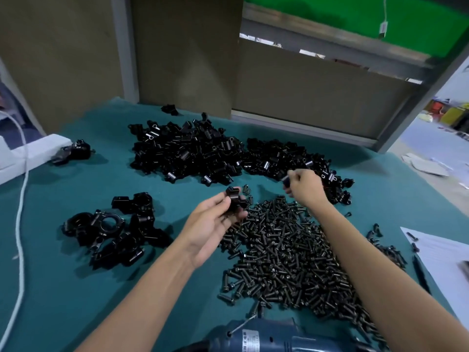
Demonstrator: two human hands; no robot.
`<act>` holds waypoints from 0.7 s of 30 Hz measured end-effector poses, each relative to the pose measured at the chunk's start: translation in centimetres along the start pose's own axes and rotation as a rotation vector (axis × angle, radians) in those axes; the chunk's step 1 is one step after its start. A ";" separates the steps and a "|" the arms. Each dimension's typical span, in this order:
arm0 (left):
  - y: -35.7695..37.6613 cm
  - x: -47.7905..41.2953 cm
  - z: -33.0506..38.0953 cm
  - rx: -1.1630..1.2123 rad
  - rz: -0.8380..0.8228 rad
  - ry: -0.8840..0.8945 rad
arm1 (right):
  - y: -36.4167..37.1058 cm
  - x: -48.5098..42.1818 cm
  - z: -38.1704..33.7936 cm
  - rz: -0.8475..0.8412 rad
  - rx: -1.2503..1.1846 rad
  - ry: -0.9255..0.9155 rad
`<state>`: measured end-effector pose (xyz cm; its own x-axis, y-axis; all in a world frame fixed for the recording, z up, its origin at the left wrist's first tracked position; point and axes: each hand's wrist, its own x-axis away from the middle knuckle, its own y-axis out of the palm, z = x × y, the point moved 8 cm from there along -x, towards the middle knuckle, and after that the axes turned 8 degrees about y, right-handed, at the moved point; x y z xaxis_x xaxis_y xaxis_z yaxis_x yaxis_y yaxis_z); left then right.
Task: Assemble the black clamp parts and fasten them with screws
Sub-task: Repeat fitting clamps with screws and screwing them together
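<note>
My left hand (213, 224) grips a black clamp body (234, 201) above the green table, fingers curled round it. To the right, my right hand (304, 185) pinches a small black clamp piece (286, 181) just over the edge of a parts pile. A large heap of loose black clamp parts (187, 153) lies at the back centre, with a second heap (291, 161) to its right. A wide spread of black screws (291, 255) lies under and between my forearms. Several put-together clamps (109, 232) sit in a group at the left.
A blue electric screwdriver (266, 336) lies at the near edge. A white cable (20, 224) runs down the left side beside a white foam block (35, 151). A single clamp (73, 151) rests by that block. White paper (444, 257) and a pen (421, 275) lie at right.
</note>
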<state>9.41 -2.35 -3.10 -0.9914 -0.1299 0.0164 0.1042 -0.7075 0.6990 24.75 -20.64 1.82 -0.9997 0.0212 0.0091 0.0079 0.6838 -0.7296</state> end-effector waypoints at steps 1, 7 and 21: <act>-0.1 0.0 0.0 -0.014 0.006 0.004 | 0.6 1.6 -0.6 -0.086 -0.181 0.003; 1.1 0.1 -0.1 -0.042 -0.052 0.023 | 4.0 9.7 -3.8 -0.459 -0.515 -0.148; 0.9 0.2 -0.1 -0.005 -0.026 -0.010 | 5.2 10.8 -3.9 -0.714 -0.661 -0.186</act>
<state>9.27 -3.09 -2.57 -0.9945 -0.1042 0.0050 0.0783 -0.7141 0.6957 14.10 -13.99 0.82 -0.7616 -0.6306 0.1494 -0.6441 0.7621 -0.0661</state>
